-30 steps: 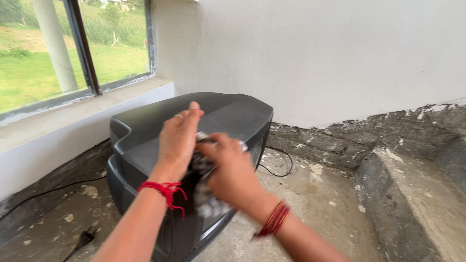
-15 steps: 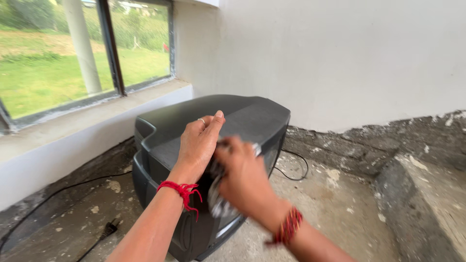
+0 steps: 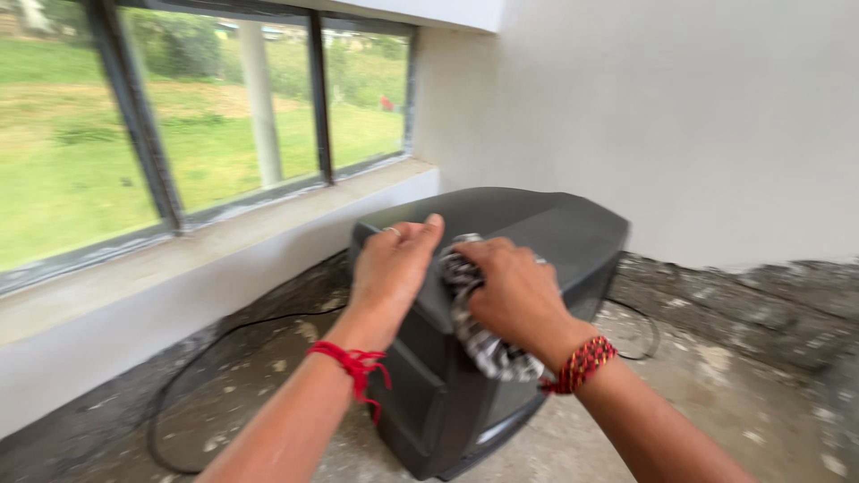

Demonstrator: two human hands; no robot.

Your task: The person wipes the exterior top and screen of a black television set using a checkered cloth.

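- Dark grey plastic, matt and smooth: old box-shaped television (image 3: 501,295) set on the rough concrete floor (image 3: 698,402), near the corner under the window (image 3: 224,116), screen end towards the camera.
- Head view: left hand (image 3: 389,264) laid flat on the top front edge of the television, fingers pressed together and stretched forward, steadying the casing.
- Right hand (image 3: 510,291) closed around a bunched black-and-white patterned cloth (image 3: 479,335), fingers curled over it, pressing it against the upper front edge just beside the left hand.
- Red thread tied at the left wrist, red beaded band at the right.
- Wiping under way, by the look of it, at the top front rim; rounded back hump and sides not touched at present; clean or dusty, cannot tell through the blur.
- Black cable (image 3: 206,358) looping over the gritty, flaked floor left of the set; smooth white wall (image 3: 680,116) behind.
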